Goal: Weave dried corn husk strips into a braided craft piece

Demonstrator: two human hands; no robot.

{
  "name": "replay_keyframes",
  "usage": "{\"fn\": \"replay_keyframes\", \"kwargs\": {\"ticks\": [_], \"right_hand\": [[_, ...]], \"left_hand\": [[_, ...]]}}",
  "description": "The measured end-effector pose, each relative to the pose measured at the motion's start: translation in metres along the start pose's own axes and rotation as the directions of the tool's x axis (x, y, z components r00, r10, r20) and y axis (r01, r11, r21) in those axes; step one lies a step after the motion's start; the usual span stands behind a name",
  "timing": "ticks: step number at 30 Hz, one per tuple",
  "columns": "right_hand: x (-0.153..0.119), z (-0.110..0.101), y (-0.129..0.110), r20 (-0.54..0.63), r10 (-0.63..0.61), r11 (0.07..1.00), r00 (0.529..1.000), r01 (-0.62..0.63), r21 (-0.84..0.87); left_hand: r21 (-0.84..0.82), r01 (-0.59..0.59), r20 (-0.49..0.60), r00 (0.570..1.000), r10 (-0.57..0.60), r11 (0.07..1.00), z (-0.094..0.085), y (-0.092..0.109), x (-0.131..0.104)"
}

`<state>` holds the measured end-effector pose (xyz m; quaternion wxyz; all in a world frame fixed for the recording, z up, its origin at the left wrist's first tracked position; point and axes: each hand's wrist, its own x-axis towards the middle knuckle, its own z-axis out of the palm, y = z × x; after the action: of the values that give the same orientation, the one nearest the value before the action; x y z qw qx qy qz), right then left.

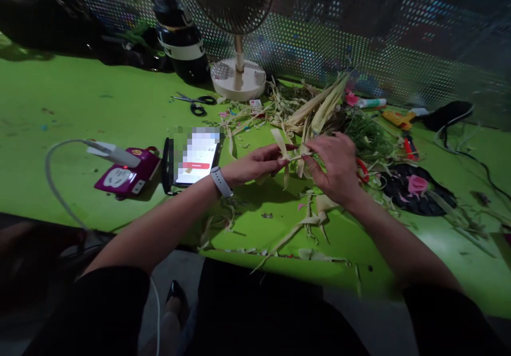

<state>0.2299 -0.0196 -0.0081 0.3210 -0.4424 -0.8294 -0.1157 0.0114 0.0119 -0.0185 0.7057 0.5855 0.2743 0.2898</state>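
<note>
Pale strips of dried husk [286, 174] are held between both hands over the green table. My left hand [265, 162], with a white band on its wrist, pinches the strips at their left part. Close by on the right, my right hand [334, 165] grips the other end with thumb and fingers. Just behind the hands lies a heap of dried husks [315, 108] with green stems. Loose husk scraps [309, 220] lie in front of my right hand.
Scissors [194, 101], a lit phone [197, 156] and a purple power block [128, 172] lie left. Behind stand a fan [238, 79] and a black bottle [183, 47]. Right are a yellow glue gun [398, 119], red pliers [410, 146] and a black tray [437, 199] with a pink flower.
</note>
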Motion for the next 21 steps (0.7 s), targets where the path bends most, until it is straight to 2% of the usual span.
{"fn": "replay_keyframes", "kwargs": {"ticks": [3, 5, 6, 7, 8, 9, 10, 11, 12, 13, 14, 15, 16, 18, 21], "right_hand": [[-0.003, 0.009, 0.004, 0.041, -0.007, 1.000, 0.999, 0.006, 0.015], [-0.005, 0.011, 0.006, 0.007, 0.040, 0.999, 0.999, -0.040, 0.033], [-0.005, 0.011, 0.006, -0.021, 0.082, 0.995, 0.996, -0.081, 0.049], [-0.005, 0.011, 0.007, -0.051, 0.138, 0.988, 0.989, -0.135, 0.071], [-0.004, 0.010, 0.008, -0.073, 0.205, 0.975, 0.976, -0.197, 0.100], [-0.004, 0.009, 0.008, -0.081, 0.278, 0.954, 0.957, -0.265, 0.141], [-0.004, 0.009, 0.008, -0.071, 0.351, 0.923, 0.934, -0.333, 0.192], [-0.004, 0.009, 0.008, -0.044, 0.422, 0.882, 0.906, -0.399, 0.250], [-0.004, 0.009, 0.006, -0.005, 0.481, 0.834, 0.877, -0.455, 0.311], [-0.004, 0.009, 0.003, 0.040, 0.519, 0.786, 0.854, -0.495, 0.371], [-0.006, 0.010, -0.001, 0.086, 0.534, 0.745, 0.841, -0.517, 0.422], [-0.007, 0.011, -0.007, 0.135, 0.525, 0.715, 0.840, -0.521, 0.466], [-0.009, 0.012, -0.013, 0.187, 0.497, 0.694, 0.848, -0.517, 0.502], [-0.014, 0.014, -0.026, 0.288, 0.404, 0.670, 0.868, -0.495, 0.552], [-0.019, 0.018, -0.040, 0.389, 0.299, 0.661, 0.871, -0.483, 0.574]], "left_hand": [[-0.047, -0.033, -0.021, 0.999, 0.032, 0.998, -0.004, -0.008, 0.005], [-0.094, -0.083, -0.172, 0.983, 0.066, 0.992, -0.010, -0.015, 0.011], [-0.111, -0.138, -0.311, 0.945, 0.097, 0.984, -0.014, -0.017, 0.013], [-0.106, -0.210, -0.472, 0.871, 0.136, 0.972, -0.016, -0.019, 0.015], [-0.074, -0.292, -0.620, 0.762, 0.185, 0.954, -0.018, -0.019, 0.016], [-0.014, -0.365, -0.725, 0.645, 0.242, 0.931, -0.018, -0.018, 0.015], [0.062, -0.408, -0.771, 0.560, 0.303, 0.911, -0.015, -0.016, 0.014], [0.140, -0.435, -0.763, 0.526, 0.377, 0.890, -0.010, -0.014, 0.011], [0.201, -0.423, -0.688, 0.580, 0.435, 0.883, -0.003, -0.012, 0.007], [0.241, -0.384, -0.559, 0.696, 0.451, 0.891, 0.004, -0.011, 0.003], [0.260, -0.346, -0.432, 0.793, 0.429, 0.901, 0.013, -0.010, -0.001], [0.256, -0.295, -0.351, 0.859, 0.372, 0.921, 0.021, -0.009, -0.003], [0.232, -0.270, -0.314, 0.889, 0.335, 0.934, 0.028, -0.010, -0.004], [0.119, -0.242, -0.341, 0.901, 0.268, 0.963, 0.036, -0.015, -0.002], [-0.140, -0.259, -0.470, 0.867, 0.166, 0.956, 0.037, -0.025, 0.005]]}}
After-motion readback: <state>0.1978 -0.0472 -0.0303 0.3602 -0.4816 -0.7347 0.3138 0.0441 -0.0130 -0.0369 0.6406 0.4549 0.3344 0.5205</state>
